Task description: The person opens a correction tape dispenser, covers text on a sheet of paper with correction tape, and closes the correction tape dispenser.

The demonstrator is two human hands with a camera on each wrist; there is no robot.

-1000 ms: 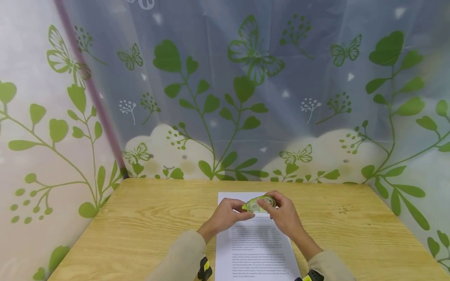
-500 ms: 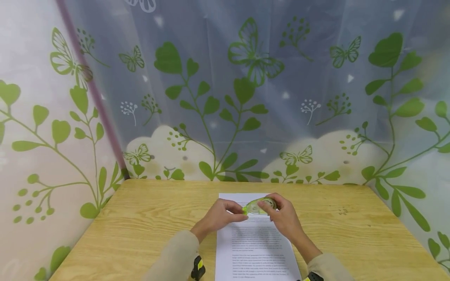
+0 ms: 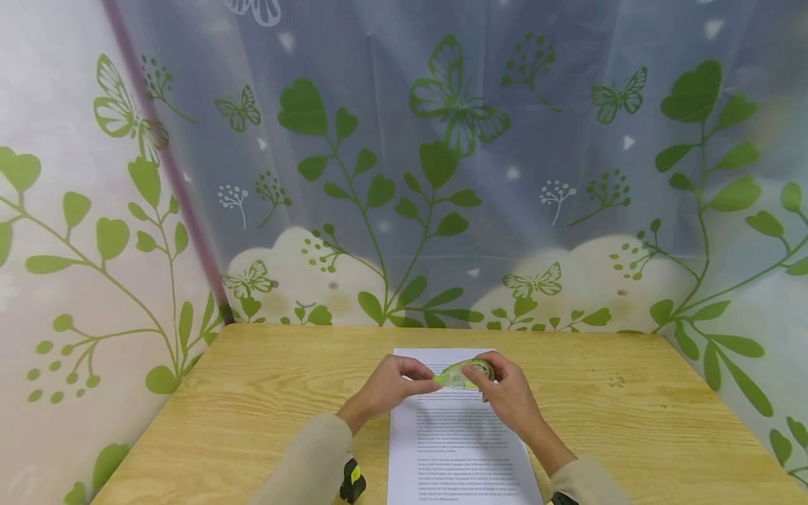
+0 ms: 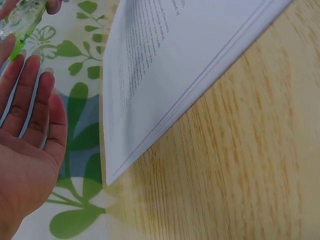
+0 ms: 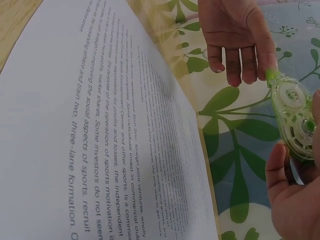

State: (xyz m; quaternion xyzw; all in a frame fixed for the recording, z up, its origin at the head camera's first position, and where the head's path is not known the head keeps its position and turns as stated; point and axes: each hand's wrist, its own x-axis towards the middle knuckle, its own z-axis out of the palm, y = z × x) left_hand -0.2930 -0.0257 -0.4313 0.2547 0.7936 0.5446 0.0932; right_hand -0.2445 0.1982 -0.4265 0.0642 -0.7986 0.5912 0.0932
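Observation:
Above the sheet of printed paper (image 3: pixel 463 449), a translucent green correction tape (image 3: pixel 457 375) hangs between both hands, its narrow end toward the left. My right hand (image 3: pixel 510 393) grips the wide body, with the thumb across its front. My left hand (image 3: pixel 391 384) pinches the bright green tip (image 5: pixel 271 76) between thumb and fingertips. Inside the clear casing, round reels show in the right wrist view. The left wrist view shows the other fingers of the left hand (image 4: pixel 30 145) extended, and the correction tape (image 4: pixel 22 25) is cut off at the upper left corner.
The paper lies on a light wooden table (image 3: pixel 284 393), its lines of text running toward me. It looks like more than one sheet in the left wrist view. A curtain (image 3: pixel 385 175) printed with leaves and butterflies stands behind the table's far edge.
The left hand has shifted slightly left, its thumb and fingers drawing back from over the correction tape's front to its very tip. The right hand keeps its grip, nearly in place.

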